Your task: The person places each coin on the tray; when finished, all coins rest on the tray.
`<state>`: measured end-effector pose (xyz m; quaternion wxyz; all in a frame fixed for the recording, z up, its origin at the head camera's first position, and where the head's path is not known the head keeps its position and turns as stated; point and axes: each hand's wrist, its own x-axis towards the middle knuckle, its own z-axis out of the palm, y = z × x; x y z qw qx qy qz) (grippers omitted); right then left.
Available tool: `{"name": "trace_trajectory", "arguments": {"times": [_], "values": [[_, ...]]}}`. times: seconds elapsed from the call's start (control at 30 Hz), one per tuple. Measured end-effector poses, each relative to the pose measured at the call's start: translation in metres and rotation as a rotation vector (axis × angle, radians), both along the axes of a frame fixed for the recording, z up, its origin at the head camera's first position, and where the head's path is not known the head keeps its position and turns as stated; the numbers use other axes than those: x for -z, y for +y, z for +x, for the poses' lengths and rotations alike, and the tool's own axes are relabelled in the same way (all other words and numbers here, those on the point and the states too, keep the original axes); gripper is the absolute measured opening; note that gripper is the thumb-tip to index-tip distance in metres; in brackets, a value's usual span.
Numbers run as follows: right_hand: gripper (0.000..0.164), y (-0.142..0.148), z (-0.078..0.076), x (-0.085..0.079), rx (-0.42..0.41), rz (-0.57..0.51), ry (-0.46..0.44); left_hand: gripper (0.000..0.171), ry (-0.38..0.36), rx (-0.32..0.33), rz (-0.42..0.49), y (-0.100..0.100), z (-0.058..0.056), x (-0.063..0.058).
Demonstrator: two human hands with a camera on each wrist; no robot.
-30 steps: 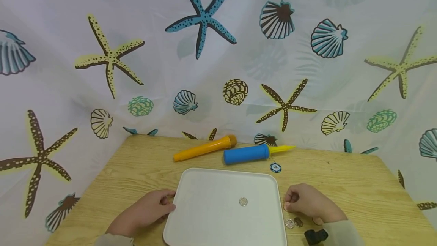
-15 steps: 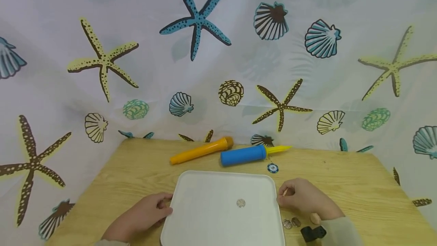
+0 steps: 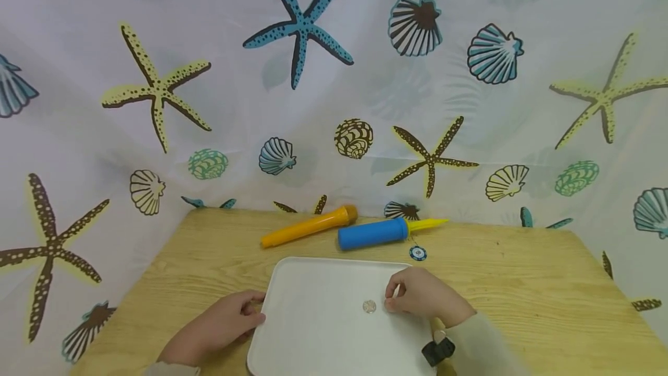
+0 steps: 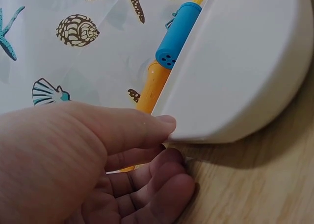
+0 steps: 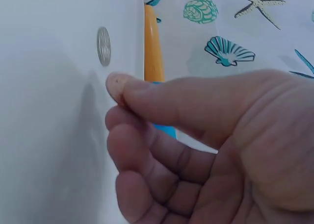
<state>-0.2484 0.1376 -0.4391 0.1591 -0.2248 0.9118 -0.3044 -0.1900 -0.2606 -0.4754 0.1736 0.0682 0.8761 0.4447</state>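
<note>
A white tray [image 3: 313,329] lies on the wooden table, with one silvery coin [image 3: 369,306] flat on it. My left hand [image 3: 224,321] holds the tray's left edge; in the left wrist view the thumb presses on the rim and the other fingers curl below it. Over the tray's right part, my right hand [image 3: 423,293] pinches a small copper-toned coin [image 5: 117,85] between thumb and index finger, mostly covered by the fingertips. Its fingertips are just right of the silvery coin, close above the tray. The remaining right fingers are curled toward the palm.
Behind the tray lie an orange stick with a rounded head [image 3: 308,228] and a blue hand pump [image 3: 373,233] with a yellow nozzle. A blue-and-white chip [image 3: 418,253] on a small chain is beside the pump. A printed curtain [image 3: 313,109] hangs behind the table.
My right hand has moved left, from beside two coins on the table right of the tray, to over the tray, carrying the copper-toned coin. Those two coins are now hidden. The left hand stays put.
</note>
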Motion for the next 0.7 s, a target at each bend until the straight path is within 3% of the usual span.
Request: {"name": "trace_trajectory", "arguments": {"times": [0.7], "values": [[0.012, -0.021, 0.005, 0.008, 0.121, 0.051, 0.018, 0.052, -0.013, -0.016, 0.021, -0.001, 0.0, -0.001]]}}
